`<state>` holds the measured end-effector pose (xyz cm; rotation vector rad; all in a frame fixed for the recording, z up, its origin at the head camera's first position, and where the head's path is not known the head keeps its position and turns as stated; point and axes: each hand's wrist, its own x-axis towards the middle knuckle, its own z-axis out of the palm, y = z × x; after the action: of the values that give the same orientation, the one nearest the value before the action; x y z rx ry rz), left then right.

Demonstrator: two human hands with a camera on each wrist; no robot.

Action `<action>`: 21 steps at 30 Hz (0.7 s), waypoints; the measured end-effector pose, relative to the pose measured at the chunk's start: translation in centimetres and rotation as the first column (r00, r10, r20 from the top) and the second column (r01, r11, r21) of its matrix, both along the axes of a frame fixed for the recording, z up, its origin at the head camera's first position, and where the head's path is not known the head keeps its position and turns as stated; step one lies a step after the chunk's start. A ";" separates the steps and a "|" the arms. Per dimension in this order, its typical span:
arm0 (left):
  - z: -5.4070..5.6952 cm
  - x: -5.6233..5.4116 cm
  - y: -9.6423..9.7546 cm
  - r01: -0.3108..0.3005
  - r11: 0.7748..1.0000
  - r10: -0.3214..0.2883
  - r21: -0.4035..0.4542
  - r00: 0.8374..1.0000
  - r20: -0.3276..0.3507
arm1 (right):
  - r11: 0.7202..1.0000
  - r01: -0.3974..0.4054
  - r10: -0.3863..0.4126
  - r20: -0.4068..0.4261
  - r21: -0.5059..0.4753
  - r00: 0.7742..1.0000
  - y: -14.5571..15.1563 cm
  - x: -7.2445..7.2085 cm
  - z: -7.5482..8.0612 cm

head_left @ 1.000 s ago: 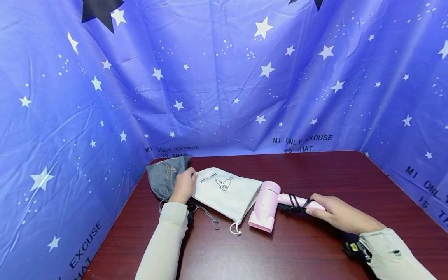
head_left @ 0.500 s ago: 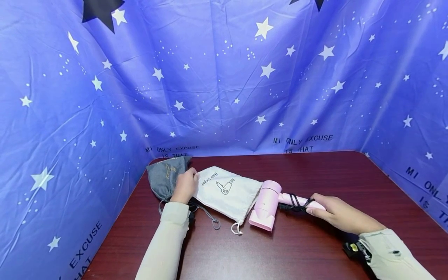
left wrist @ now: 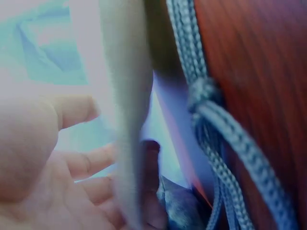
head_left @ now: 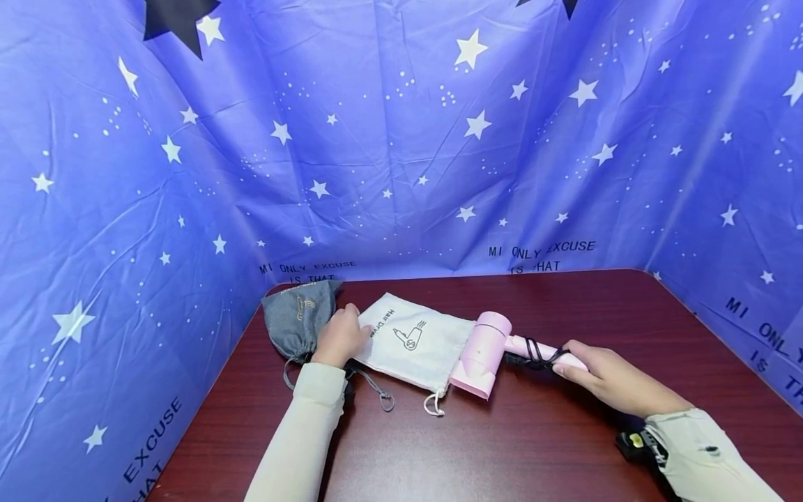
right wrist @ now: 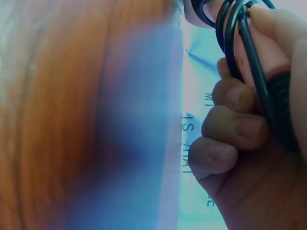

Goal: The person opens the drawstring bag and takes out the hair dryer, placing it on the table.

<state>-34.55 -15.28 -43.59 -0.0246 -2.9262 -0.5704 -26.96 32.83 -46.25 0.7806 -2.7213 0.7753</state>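
My left hand (head_left: 342, 337) pinches the closed end of a white drawstring bag (head_left: 433, 346) printed "Hair Dryer" with a dryer outline. In the left wrist view the bag's pale cloth (left wrist: 125, 72) runs between thumb and fingers. A pink hair dryer (head_left: 486, 352) lies at the bag's mouth, its head overlapping the mouth's edge; whether any part is inside cannot be told. My right hand (head_left: 617, 376) grips the dryer's handle, and the right wrist view shows fingers curled round it. A black cord (right wrist: 249, 52) is wound about that handle.
A grey drawstring bag (head_left: 300, 317) with a gold dryer print lies at the table's back left, just beyond my left hand. Its grey cord (head_left: 376, 390) trails onto the dark red table (head_left: 401, 453). A blue star-printed curtain (head_left: 389, 139) encloses the back and sides.
The white bag and my left hand have shifted a little to the right. The hair dryer, with my right hand on it, has moved slightly right and away. The grey bag stays put.
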 end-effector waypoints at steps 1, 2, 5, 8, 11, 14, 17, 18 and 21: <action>0.0 0.0 0.2 0.005 1.000 -0.005 -0.020 1.000 0.001 | 1.000 0.006 -0.006 -0.004 -0.002 1.000 0.1 0.0 0.1; 0.0 0.1 0.3 0.010 0.999 -0.010 -0.041 1.000 0.001 | 1.000 0.014 -0.014 -0.008 -0.005 1.000 0.1 0.0 0.1; -0.1 0.3 0.9 0.021 0.994 -0.021 -0.109 1.000 0.002 | 0.999 0.036 -0.036 -0.030 -0.010 0.999 0.4 0.0 0.2; -0.1 0.7 1.5 0.022 0.987 -0.021 -0.158 1.000 0.009 | 0.998 0.059 -0.059 -0.054 -0.002 0.997 0.6 -0.1 0.2; -0.1 0.9 2.2 0.020 0.980 -0.016 -0.196 1.000 0.022 | 0.997 0.082 -0.081 -0.069 0.010 0.994 0.9 -0.1 0.3; -0.2 1.1 2.9 0.028 0.974 -0.021 -0.226 0.999 0.033 | 0.994 0.107 -0.106 -0.078 0.009 0.991 1.2 -0.2 0.3; -0.3 1.3 3.7 0.049 0.969 -0.040 -0.243 0.998 0.044 | 0.991 0.132 -0.130 -0.088 0.010 0.988 1.5 -0.3 0.2; -0.3 1.4 3.9 0.057 0.967 -0.047 -0.247 0.998 0.049 | 0.990 0.141 -0.140 -0.094 0.012 0.986 1.6 -0.4 0.2; -0.3 1.8 4.5 0.084 0.966 -0.069 -0.246 0.995 0.067 | 0.984 0.175 -0.173 -0.103 0.015 0.980 2.0 -0.5 0.2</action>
<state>-32.74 -10.76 -43.89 -0.1539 -3.0453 -0.2139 -27.46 34.84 -46.01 0.5600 -2.6680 0.6484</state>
